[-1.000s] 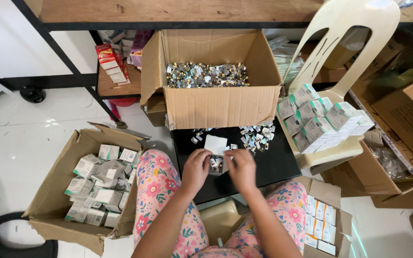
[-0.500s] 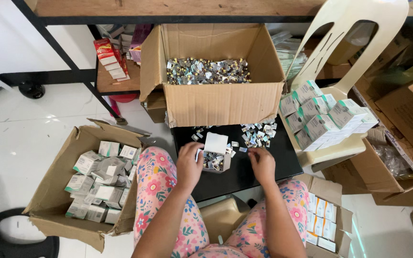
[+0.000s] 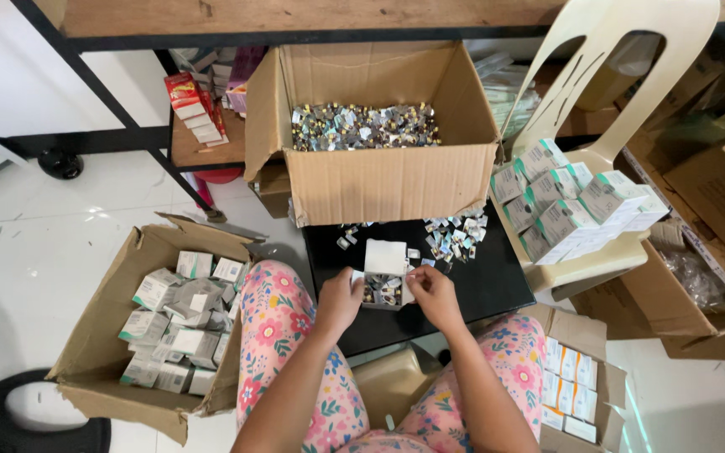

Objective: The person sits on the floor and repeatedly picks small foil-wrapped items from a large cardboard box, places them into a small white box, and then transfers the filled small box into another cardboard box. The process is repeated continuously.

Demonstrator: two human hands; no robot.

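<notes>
I count one small white carton [image 3: 384, 273], flap up, mouth facing me. My left hand [image 3: 339, 300] and right hand [image 3: 431, 294] each grip a side of it over the black tabletop [image 3: 497, 281].

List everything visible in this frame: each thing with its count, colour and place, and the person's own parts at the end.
Small open carton: one, white, held over the black table, shiny pieces inside.
Black table: one, low, in front of the knees.
Loose shiny pieces: many, silver, scattered on the table's far side.
Big cardboard box: one, brown, beyond the table, filled with silver pieces.
Left cardboard box: one, brown, on the floor, holding white-and-green cartons.
Plastic chair: one, cream, at right.
Stacked cartons: several, white-green, on the chair seat.
Right-hand box: one, brown, by the right knee, with white cartons.
Red-and-white packs: a few, on a low shelf.
Left hand: grip on the carton.
Right hand: grip on the carton.
</notes>
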